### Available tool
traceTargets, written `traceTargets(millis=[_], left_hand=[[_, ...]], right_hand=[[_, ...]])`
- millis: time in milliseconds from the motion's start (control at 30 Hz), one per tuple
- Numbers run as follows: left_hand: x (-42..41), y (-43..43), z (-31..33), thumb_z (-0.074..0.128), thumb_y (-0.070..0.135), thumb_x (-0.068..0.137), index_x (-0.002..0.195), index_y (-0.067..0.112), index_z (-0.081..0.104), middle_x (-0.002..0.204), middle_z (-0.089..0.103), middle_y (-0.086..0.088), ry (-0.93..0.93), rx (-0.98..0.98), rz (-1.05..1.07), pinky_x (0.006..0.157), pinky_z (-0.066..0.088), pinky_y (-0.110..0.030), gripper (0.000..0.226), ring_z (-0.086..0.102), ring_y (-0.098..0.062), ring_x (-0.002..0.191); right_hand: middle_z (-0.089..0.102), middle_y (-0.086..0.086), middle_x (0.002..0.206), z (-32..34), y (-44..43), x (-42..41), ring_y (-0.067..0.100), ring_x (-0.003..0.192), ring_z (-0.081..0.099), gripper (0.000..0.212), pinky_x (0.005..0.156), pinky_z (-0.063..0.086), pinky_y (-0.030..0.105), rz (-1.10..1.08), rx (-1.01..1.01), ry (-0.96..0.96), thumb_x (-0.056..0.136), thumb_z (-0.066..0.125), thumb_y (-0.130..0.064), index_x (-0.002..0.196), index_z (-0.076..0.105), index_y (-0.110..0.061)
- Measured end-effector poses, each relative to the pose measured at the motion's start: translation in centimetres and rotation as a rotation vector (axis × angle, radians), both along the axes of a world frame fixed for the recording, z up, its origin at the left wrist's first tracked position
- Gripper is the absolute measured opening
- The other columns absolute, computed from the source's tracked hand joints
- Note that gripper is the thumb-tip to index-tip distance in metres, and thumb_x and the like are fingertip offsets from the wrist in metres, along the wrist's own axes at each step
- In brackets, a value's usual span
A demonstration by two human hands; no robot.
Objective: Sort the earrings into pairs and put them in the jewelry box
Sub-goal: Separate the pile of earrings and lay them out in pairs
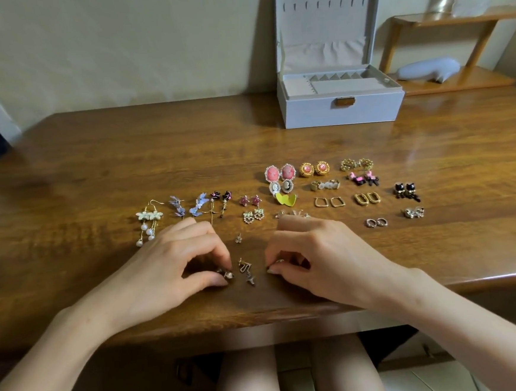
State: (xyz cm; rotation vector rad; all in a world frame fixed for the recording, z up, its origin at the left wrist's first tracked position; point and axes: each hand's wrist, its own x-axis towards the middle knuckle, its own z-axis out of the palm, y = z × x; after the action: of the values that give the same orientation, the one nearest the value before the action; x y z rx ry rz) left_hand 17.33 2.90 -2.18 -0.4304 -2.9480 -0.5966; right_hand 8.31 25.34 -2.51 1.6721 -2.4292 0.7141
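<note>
Several earrings lie in pairs across the wooden table point(124, 162): pink cameos point(280, 172), gold-rimmed pink studs point(314, 168), yellow hearts point(286, 200), pearl flower drops point(148, 224). My left hand point(175, 260) pinches a small pearl earring point(227, 273) between thumb and fingertips near the front edge. My right hand point(313, 252) pinches a small gold earring point(276, 265). Between the hands lie a loose silver snake-shaped earring point(246, 271) and a tiny stud point(238, 238). The grey jewelry box point(341, 108) stands open at the back right.
A wooden shelf point(457, 81) with a pale grey object stands right of the box. The wall runs along the table's far edge. My knees show below the front edge. Black cat earrings point(407, 192) and silver hoops point(376, 222) lie far right.
</note>
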Motion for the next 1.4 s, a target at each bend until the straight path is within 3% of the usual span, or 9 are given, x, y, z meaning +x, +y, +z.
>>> traceTargets(millis=[133, 333, 500, 633, 800, 967, 1200, 1400], left_hand=[[0.0, -0.5, -0.1, 0.033, 0.076, 0.075, 0.091, 0.048, 0.052, 0.095, 0.049, 0.027, 0.028, -0.021, -0.004, 0.075, 0.042, -0.019, 0.037, 0.048, -0.003, 0.097], [-0.1, 0.3, -0.2, 0.047, 0.056, 0.079, 0.087, 0.044, 0.052, 0.092, 0.048, 0.024, 0.072, -0.066, -0.032, 0.080, 0.038, -0.020, 0.014, 0.048, -0.003, 0.094], [-0.3, 0.5, -0.2, 0.052, 0.050, 0.082, 0.084, 0.046, 0.050, 0.090, 0.050, 0.022, 0.073, -0.036, -0.048, 0.085, 0.040, -0.026, 0.005, 0.049, -0.004, 0.091], [-0.4, 0.5, -0.1, 0.055, 0.048, 0.082, 0.083, 0.044, 0.051, 0.087, 0.050, 0.024, 0.079, -0.044, -0.033, 0.084, 0.040, -0.025, 0.006, 0.049, -0.002, 0.090], [-0.5, 0.8, 0.1, 0.054, 0.051, 0.081, 0.082, 0.042, 0.048, 0.083, 0.049, 0.024, 0.094, -0.060, -0.012, 0.079, 0.034, -0.012, 0.011, 0.047, 0.001, 0.084], [-0.9, 1.1, 0.4, 0.056, 0.049, 0.080, 0.081, 0.039, 0.050, 0.082, 0.049, 0.025, 0.099, -0.065, -0.016, 0.077, 0.034, -0.016, 0.011, 0.046, 0.000, 0.083], [-2.3, 3.0, 2.4, 0.052, 0.048, 0.079, 0.082, 0.037, 0.050, 0.080, 0.049, 0.021, 0.181, -0.040, -0.055, 0.077, 0.034, -0.014, 0.012, 0.045, -0.004, 0.080], [-3.7, 5.9, 1.7, 0.059, 0.042, 0.079, 0.082, 0.032, 0.051, 0.079, 0.044, 0.025, 0.133, -0.072, -0.125, 0.083, 0.028, -0.010, 0.013, 0.041, 0.003, 0.083]], right_hand=[[0.049, -0.012, 0.085, -0.2, 0.1, -0.1, 0.000, 0.066, 0.040, 0.004, 0.058, 0.039, 0.014, 0.002, 0.004, 0.027, 0.080, 0.064, -0.023, 0.083, 0.062, -0.024], [0.048, -0.011, 0.086, -0.3, 0.1, -0.1, 0.002, 0.065, 0.040, 0.004, 0.056, 0.043, 0.017, 0.012, -0.024, 0.032, 0.080, 0.061, -0.021, 0.083, 0.060, -0.023], [0.054, -0.010, 0.083, 0.0, 0.6, -0.2, 0.007, 0.062, 0.049, 0.003, 0.055, 0.050, 0.030, -0.011, -0.092, -0.017, 0.081, 0.058, -0.020, 0.084, 0.057, -0.022], [0.053, -0.015, 0.082, 0.1, 1.5, -0.6, 0.005, 0.061, 0.050, 0.004, 0.056, 0.050, 0.027, -0.042, -0.112, -0.029, 0.082, 0.059, -0.020, 0.084, 0.057, -0.021], [0.050, -0.017, 0.086, -0.4, 2.9, -1.1, -0.001, 0.063, 0.047, 0.008, 0.057, 0.047, 0.018, -0.101, -0.096, -0.036, 0.083, 0.063, -0.024, 0.089, 0.058, -0.025], [0.051, -0.019, 0.088, -0.6, 4.0, -1.3, -0.011, 0.065, 0.044, 0.018, 0.059, 0.043, 0.012, -0.142, -0.076, -0.035, 0.081, 0.063, -0.036, 0.098, 0.060, -0.030], [0.055, -0.018, 0.091, -0.5, 4.3, -1.2, 0.003, 0.063, 0.051, 0.029, 0.058, 0.051, 0.025, -0.149, -0.071, -0.068, 0.077, 0.064, -0.044, 0.103, 0.060, -0.033], [0.052, -0.020, 0.090, -0.2, 4.8, -1.5, 0.005, 0.067, 0.053, 0.034, 0.061, 0.047, 0.017, -0.161, -0.042, -0.171, 0.074, 0.077, -0.028, 0.105, 0.063, -0.031]])
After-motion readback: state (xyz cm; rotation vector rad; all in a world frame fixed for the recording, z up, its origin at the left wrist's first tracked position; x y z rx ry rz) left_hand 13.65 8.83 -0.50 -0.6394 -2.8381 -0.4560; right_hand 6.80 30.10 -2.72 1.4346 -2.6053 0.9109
